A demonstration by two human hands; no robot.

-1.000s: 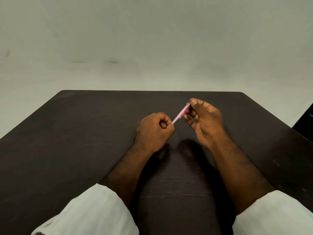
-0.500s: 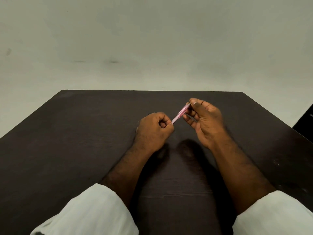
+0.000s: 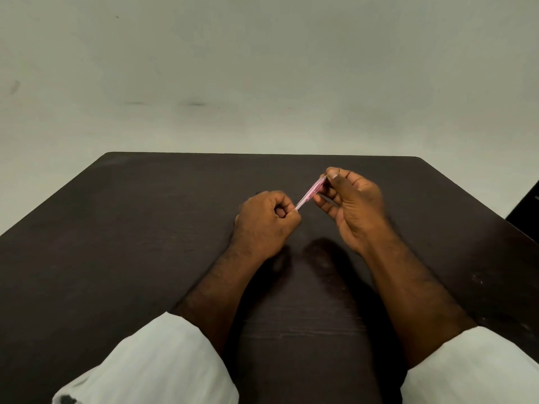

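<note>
Head view centres on a slim pink stick (image 3: 310, 193), held in the air just above the dark bench (image 3: 145, 228) and slanting from lower left up to upper right. Its pale lower end is pinched in the left hand (image 3: 264, 221), whose fingers (image 3: 287, 205) are curled into a tight fist around the tip. Its upper end is gripped by the right hand (image 3: 354, 205), thumb and forefinger closed on it while the other fingers lie loosely bent beneath the shaft. The two hands sit close together, apart but joined by the stick, a little right of the bench's middle. Both forearms reach over the bench from pale sleeves (image 3: 163, 363) at the near edge, casting soft shadows between them. Beyond the bench's far edge rises a plain pale wall (image 3: 262, 68), and a dark object (image 3: 528, 205) shows at the right border.
</note>
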